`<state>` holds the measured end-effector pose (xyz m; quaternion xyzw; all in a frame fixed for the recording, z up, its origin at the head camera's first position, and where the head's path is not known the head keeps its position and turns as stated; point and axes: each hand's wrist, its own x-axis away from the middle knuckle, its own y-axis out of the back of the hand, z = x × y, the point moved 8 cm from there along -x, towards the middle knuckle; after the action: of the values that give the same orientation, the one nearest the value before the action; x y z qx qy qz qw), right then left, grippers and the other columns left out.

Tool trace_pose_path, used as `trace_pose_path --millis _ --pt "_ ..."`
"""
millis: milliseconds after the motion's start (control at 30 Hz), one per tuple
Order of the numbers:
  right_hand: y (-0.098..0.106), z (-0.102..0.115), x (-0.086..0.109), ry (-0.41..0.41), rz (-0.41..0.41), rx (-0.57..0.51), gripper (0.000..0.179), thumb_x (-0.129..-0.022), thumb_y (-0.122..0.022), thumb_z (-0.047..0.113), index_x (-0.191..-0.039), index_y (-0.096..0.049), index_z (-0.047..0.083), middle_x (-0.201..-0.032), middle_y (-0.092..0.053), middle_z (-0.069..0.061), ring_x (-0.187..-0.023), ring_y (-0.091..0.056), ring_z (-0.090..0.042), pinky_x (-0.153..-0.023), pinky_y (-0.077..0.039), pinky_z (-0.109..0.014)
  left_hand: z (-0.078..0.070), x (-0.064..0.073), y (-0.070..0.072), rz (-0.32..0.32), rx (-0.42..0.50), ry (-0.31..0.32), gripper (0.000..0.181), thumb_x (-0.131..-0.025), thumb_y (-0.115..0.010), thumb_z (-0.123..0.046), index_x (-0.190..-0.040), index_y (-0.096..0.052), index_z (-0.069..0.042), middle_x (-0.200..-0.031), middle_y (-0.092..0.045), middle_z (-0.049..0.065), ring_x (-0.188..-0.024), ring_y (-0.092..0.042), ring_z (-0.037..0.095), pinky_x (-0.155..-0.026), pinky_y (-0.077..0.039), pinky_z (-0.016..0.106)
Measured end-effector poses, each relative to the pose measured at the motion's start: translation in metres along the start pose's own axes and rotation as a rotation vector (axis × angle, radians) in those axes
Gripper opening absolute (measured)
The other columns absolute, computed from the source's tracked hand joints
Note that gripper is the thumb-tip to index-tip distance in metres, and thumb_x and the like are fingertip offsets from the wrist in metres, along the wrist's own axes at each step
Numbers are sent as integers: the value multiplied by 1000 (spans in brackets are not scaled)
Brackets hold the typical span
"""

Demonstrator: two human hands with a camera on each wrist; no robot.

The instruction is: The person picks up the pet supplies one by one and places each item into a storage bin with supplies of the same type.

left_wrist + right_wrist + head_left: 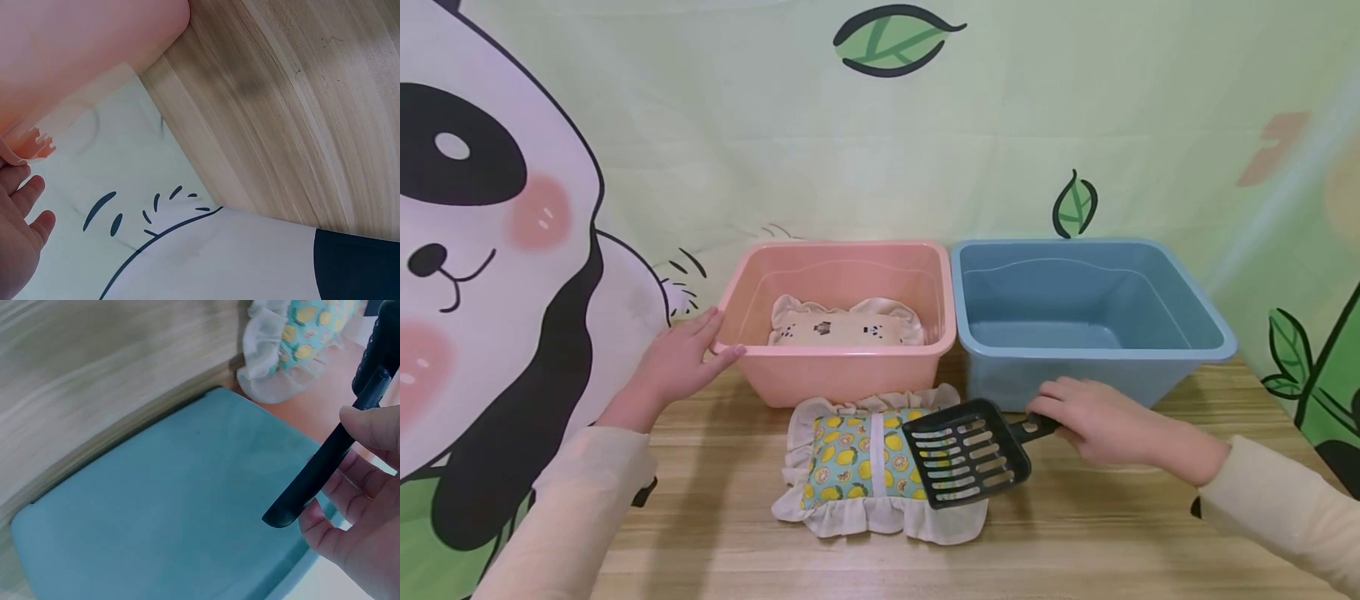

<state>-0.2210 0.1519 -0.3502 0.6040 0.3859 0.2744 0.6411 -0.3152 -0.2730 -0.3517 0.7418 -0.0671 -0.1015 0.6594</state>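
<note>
My right hand (1093, 417) holds a black slotted litter scoop (970, 450) by its handle, thumb and fingers round it. The slotted head overlaps the right part of a lemon-print pillow (846, 458) with white ruffles. In the right wrist view the handle (312, 472) shows against the blue tub's side. At the left front corner of a pink tub (838, 367), my left hand (677, 358) rests on the rim with fingers fairly straight. Its fingertips show right at the rim's edge in the left wrist view. Inside that tub lies a cream ruffled pillow (850, 329).
A blue tub (1090, 375) stands right beside the pink one, just behind my right hand. Both tubs sit at the back of a wooden table (737, 533). Behind them hangs a green cloth backdrop (737, 125) printed with a panda and leaves.
</note>
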Motion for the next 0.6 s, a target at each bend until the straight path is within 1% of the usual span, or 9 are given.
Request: trace_pose_path --millis 267,400,600 --pt "7 -4 -4 -30 26 4 32 -69 -68 -1 -99 -60 10 -86 -54 2 -79 -53 -14 -67 -48 -32 0 0 0 -12 8 -1 80 -86 -33 -59 -139 -22 0 -143 -23 20 -128 -26 41 -101 -23 57" --pt "10 -4 -6 -36 28 11 32 -69 -69 0 -98 -60 9 -86 -54 1 -78 -53 -15 -67 -48 -32 0 0 0 -5 -2 -4 80 -87 -32 -59 -139 -21 1 -143 -23 21 -128 -26 42 -101 -23 57" --pt "15 -6 -8 -57 42 14 31 -70 -68 1 -100 -61 9 -87 -54 2 -79 -52 -13 -67 -48 -31 1 -1 -1 8 -10 -4 80 -87 -31 -59 -139 -19 1 -144 -22 21 -129 -25 42 -101 -22 57"
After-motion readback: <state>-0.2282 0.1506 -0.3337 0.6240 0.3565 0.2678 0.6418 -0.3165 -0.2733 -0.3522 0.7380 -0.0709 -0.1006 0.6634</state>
